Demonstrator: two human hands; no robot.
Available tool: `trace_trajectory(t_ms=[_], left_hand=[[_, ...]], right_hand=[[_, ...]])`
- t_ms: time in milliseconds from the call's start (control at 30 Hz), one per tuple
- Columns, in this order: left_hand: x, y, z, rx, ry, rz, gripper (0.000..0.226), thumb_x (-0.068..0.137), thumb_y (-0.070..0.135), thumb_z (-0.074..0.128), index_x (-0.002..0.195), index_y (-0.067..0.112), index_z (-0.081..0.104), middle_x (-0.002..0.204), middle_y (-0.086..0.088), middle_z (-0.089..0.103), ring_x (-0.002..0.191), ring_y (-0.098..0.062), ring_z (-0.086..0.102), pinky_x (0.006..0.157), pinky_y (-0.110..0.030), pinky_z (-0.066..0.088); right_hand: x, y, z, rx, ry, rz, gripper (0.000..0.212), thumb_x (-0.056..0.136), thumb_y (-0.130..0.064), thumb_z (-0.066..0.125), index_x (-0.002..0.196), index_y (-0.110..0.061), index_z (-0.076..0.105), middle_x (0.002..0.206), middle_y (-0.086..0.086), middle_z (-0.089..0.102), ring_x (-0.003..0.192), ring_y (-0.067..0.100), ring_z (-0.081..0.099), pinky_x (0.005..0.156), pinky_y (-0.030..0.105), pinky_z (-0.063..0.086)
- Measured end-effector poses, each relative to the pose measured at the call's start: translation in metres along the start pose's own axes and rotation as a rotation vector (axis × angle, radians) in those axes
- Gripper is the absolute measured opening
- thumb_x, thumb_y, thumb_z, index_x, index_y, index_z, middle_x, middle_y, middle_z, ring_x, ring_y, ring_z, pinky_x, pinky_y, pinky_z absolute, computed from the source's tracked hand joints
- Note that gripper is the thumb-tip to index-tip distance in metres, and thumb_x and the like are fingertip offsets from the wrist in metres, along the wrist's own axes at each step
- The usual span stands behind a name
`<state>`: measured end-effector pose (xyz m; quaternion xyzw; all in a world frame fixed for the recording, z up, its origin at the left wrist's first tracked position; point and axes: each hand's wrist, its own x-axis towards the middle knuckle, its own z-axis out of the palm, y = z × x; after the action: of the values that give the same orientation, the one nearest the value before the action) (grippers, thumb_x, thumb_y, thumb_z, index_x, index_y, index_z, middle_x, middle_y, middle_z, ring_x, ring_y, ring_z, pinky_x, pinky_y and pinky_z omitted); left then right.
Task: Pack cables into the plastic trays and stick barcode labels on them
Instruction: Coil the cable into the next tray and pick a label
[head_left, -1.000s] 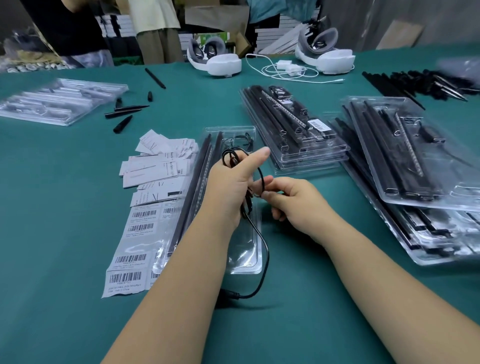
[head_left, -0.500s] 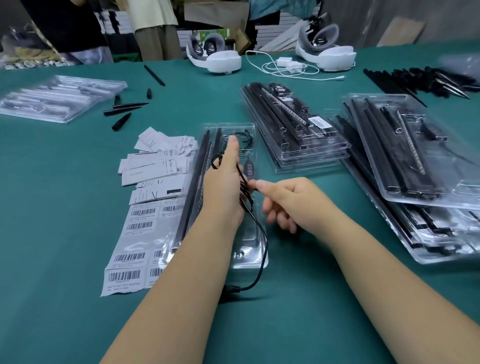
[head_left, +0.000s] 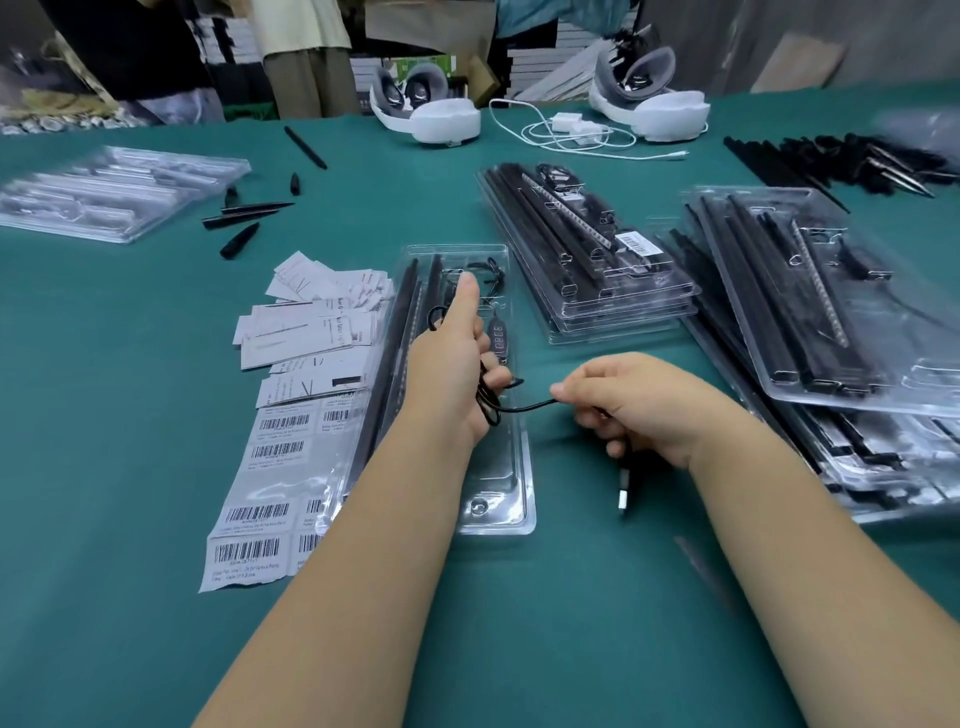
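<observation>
Black cable (head_left: 524, 407) stretches between both hands' grips.

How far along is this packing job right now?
Done: a stack of filled trays with a barcode label on top. In hand: the left hand and right hand are coiling a black cable over an open tray. Left: seating the cable, then adding a label from the sheet.

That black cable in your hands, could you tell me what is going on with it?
The person is coiling a black cable over an open plastic tray on the green table. The left hand grips the loops; the right hand pinches the loose end, its plug dangling. Barcode labels wait beside the tray.
</observation>
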<state>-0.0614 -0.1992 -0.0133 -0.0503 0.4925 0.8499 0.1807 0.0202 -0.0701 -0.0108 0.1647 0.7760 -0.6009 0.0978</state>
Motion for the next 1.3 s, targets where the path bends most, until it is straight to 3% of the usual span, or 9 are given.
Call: trace_trajectory(t_ms=[133,333,467,600,667,767,933,1100,1300], left_hand=[[0.001,0.000,-0.003,0.139,-0.077,0.010,0.043,0.085,0.038,0.070,0.061,0.021,0.039,0.051,0.008,0.023,0.041,-0.008,0.019,0.034,-0.018,0.022],[-0.008,-0.004,0.002,0.526,-0.156,0.169,0.038,0.085,0.045,0.066,0.076,0.014,0.046,0.063,-0.004,0.029,0.048,-0.014,0.025,0.039,-0.020,0.027],[-0.011,-0.007,0.005,0.713,-0.192,0.261,0.050,0.087,0.049,0.061,0.049,0.021,0.048,0.050,0.003,0.047,0.038,-0.008,0.035,0.038,-0.017,0.029],[-0.013,-0.005,0.007,0.690,-0.226,0.246,0.045,0.085,0.045,0.066,0.049,0.020,0.054,0.044,0.007,0.047,0.036,-0.009,0.033,0.037,-0.017,0.026],[-0.012,-0.004,0.005,0.597,-0.217,0.197,0.048,0.085,0.043,0.068,0.047,0.022,0.047,0.045,0.005,0.041,0.037,-0.012,0.027,0.039,-0.018,0.023],[-0.010,-0.002,0.002,0.473,-0.215,0.135,0.046,0.086,0.042,0.067,0.052,0.022,0.044,0.048,0.004,0.038,0.041,-0.013,0.024,0.039,-0.018,0.022],[-0.013,-0.002,0.004,0.581,-0.255,0.170,0.043,0.085,0.043,0.068,0.057,0.019,0.046,0.046,0.006,0.042,0.037,-0.009,0.028,0.037,-0.016,0.025],[-0.017,-0.001,0.004,0.661,-0.304,0.186,0.042,0.086,0.048,0.064,0.057,0.019,0.058,0.052,0.001,0.057,0.036,-0.010,0.037,0.037,-0.017,0.031],[-0.020,-0.001,0.002,0.794,-0.445,0.282,0.021,0.084,0.030,0.072,0.075,0.012,0.069,0.056,0.007,0.060,0.049,-0.006,0.045,0.044,-0.016,0.035]], right_hand=[[-0.001,-0.002,-0.003,0.109,0.040,-0.142,0.023,0.086,0.000,0.057,0.072,-0.016,0.068,0.054,-0.009,0.057,0.048,0.006,0.038,0.044,0.016,0.032],[0.000,-0.004,0.012,0.089,0.196,-0.420,0.026,0.084,-0.001,0.064,0.088,-0.027,0.067,0.065,-0.011,0.067,0.053,0.000,0.050,0.051,0.012,0.039],[-0.001,-0.006,0.011,0.240,0.251,-0.503,0.038,0.086,0.012,0.050,0.098,-0.023,0.059,0.072,-0.005,0.071,0.058,0.006,0.057,0.052,0.016,0.043],[0.003,-0.003,0.006,0.163,0.419,-0.433,0.023,0.084,-0.004,0.063,0.092,-0.025,0.059,0.083,-0.004,0.065,0.058,0.005,0.058,0.051,0.019,0.047],[0.005,-0.003,0.003,0.206,0.445,-0.308,0.010,0.083,-0.015,0.069,0.079,-0.019,0.060,0.070,-0.003,0.060,0.048,0.005,0.051,0.046,0.020,0.047],[0.005,-0.006,-0.004,0.669,0.304,-0.255,0.010,0.088,-0.011,0.058,0.079,-0.015,0.061,0.056,-0.004,0.056,0.039,0.006,0.040,0.040,0.017,0.040],[0.000,-0.008,0.001,1.247,0.190,-0.287,0.014,0.075,-0.022,0.064,0.083,-0.011,0.063,0.072,0.004,0.070,0.047,0.005,0.056,0.045,0.017,0.048],[0.005,-0.007,0.000,0.737,0.367,-0.313,0.017,0.092,-0.029,0.056,0.083,-0.017,0.064,0.060,-0.010,0.062,0.047,0.002,0.049,0.046,0.016,0.045],[0.004,-0.007,0.006,0.577,0.240,-0.368,0.020,0.082,-0.039,0.060,0.075,-0.023,0.068,0.063,-0.007,0.060,0.060,0.011,0.054,0.055,0.022,0.048]])
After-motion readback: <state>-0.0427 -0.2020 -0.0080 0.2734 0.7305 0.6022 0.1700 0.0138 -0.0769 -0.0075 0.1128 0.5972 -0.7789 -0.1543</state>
